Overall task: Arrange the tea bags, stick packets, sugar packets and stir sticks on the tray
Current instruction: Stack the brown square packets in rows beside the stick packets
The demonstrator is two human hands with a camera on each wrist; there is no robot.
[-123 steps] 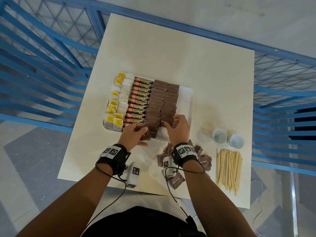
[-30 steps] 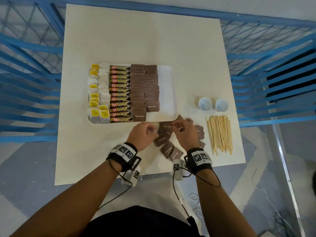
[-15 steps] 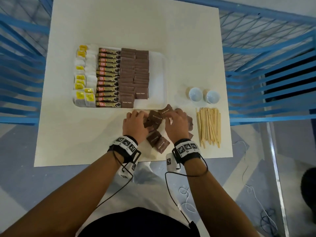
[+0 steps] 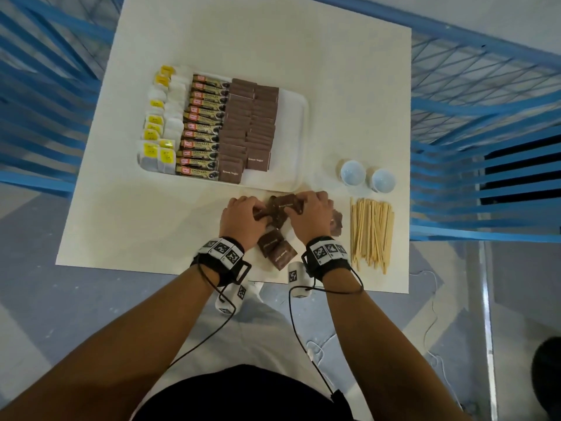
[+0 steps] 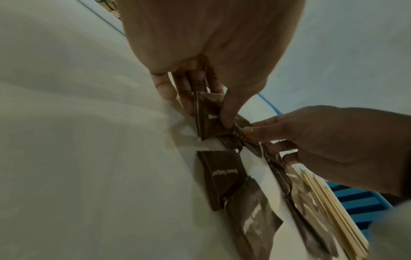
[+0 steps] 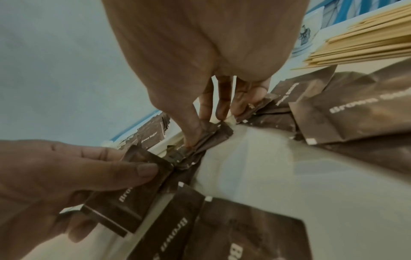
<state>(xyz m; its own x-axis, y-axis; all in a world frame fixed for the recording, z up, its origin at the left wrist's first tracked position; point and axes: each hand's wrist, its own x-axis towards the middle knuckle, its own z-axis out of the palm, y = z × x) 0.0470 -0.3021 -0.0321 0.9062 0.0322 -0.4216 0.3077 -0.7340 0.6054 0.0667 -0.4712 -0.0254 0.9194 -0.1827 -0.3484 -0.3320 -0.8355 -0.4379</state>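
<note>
A white tray (image 4: 293, 132) holds rows of tea bags (image 4: 158, 138), stick packets (image 4: 202, 126) and brown sugar packets (image 4: 249, 123). Loose sugar packets (image 4: 277, 248) lie on the table just in front of the tray. Both hands work in that pile. My left hand (image 5: 208, 116) pinches a flat sugar packet (image 5: 209, 126) between thumb and fingers. Close beside it, my right hand (image 6: 206, 130) pinches a crumpled sugar packet (image 6: 219, 136). Stir sticks (image 4: 370, 232) lie in a bundle on the table to the right of my right hand.
Two small white cups (image 4: 352, 173) stand behind the stir sticks, right of the tray. The right strip of the tray is bare. Blue metal railings (image 4: 485, 153) surround the white table (image 4: 303, 41) on three sides. The table's near edge runs just behind my wrists.
Four seconds ago both hands were at the tray's front edge among the sugar rows. They have drawn back to the loose pile and closed on packets there.
</note>
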